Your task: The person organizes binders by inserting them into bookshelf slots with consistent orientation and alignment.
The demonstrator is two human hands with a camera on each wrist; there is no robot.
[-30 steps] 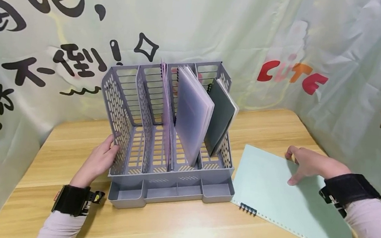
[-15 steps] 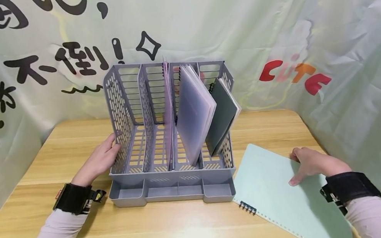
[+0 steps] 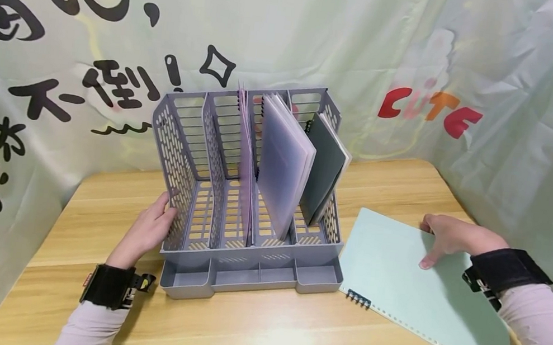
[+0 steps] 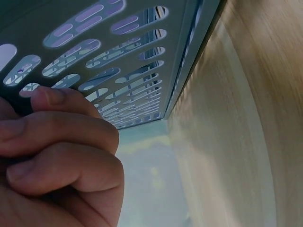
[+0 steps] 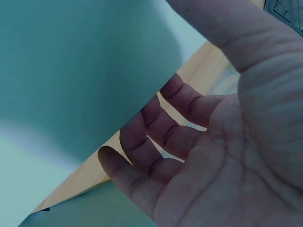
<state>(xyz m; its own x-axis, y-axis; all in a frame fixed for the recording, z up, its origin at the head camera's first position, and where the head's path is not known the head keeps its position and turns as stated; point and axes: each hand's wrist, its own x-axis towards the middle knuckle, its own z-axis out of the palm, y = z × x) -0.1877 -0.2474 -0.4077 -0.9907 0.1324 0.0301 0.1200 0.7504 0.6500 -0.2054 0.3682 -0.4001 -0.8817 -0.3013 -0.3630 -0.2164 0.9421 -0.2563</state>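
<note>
A grey file organizer [image 3: 252, 254] with upright compartments stands on the table. My left hand [image 3: 149, 224] holds its left side wall low near the front; in the left wrist view the curled fingers [image 4: 71, 137] lie against the perforated panel [image 4: 128, 61]. To the right, a pale green spiral notebook [image 3: 398, 264] lies with its binding edge towards the front. My right hand [image 3: 456, 242] pinches its far right edge, the thumb on the cover and the fingertips tucked under, as the right wrist view shows. Those fingertips are hidden by the cover [image 5: 85, 80].
In the organizer stand a thin pink notebook [image 3: 245, 175], clear-covered lilac notebooks [image 3: 284, 168] and a dark green notebook [image 3: 324, 169]. Small trays [image 3: 237, 277] run along its front. A printed curtain [image 3: 291, 28] hangs behind the wooden table [image 3: 239, 331].
</note>
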